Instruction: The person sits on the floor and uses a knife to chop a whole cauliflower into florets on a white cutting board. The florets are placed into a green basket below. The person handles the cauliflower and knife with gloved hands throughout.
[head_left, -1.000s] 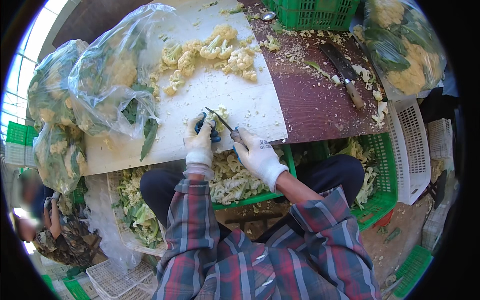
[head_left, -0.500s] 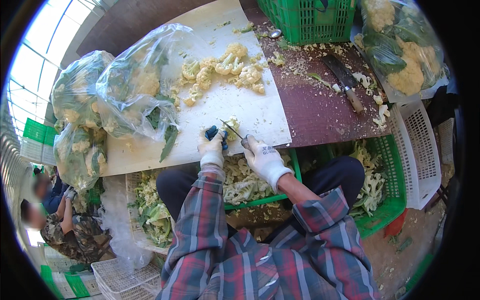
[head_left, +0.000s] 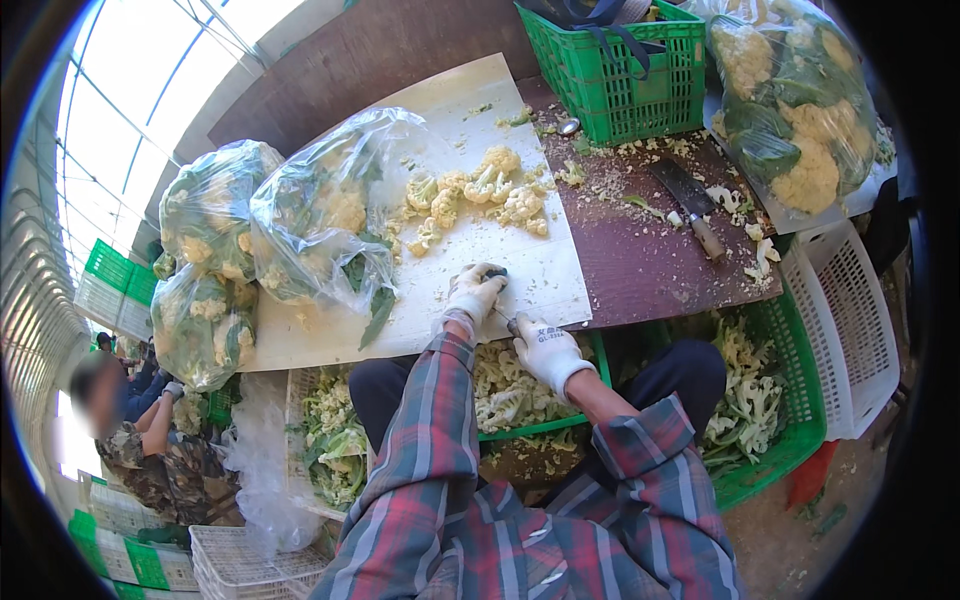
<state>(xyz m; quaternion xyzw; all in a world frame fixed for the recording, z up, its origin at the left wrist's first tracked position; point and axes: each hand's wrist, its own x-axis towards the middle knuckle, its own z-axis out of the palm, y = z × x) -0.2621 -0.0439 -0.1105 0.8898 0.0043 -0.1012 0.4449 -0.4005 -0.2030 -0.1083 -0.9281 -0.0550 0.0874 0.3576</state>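
Note:
My left hand (head_left: 474, 292), in a white glove with dark blue fingertips, is over the white board (head_left: 430, 312) near its front edge. Its fingers are curled palm-down; anything under them is hidden. My right hand (head_left: 550, 354), also in a white glove, is closed around the dark handle of a small knife (head_left: 511, 323). The thin blade points up and left toward my left hand. Beyond my hands, cut cauliflower florets (head_left: 488, 185) lie in a loose pile on the board.
Clear bags of cauliflower (head_left: 320, 230) stand at left; another bag (head_left: 800, 120) is far right. A cleaver (head_left: 685, 190) lies on the brown table near a green basket (head_left: 620, 85). Crates of trimmings (head_left: 770, 390) sit below, by my knees. Someone in camouflage (head_left: 165, 455) sits at left.
My left hand has turned palm-down, and the cauliflower piece seen at its fingers is out of sight. The knife is lower and closer to the board's edge. The whole view has shifted.

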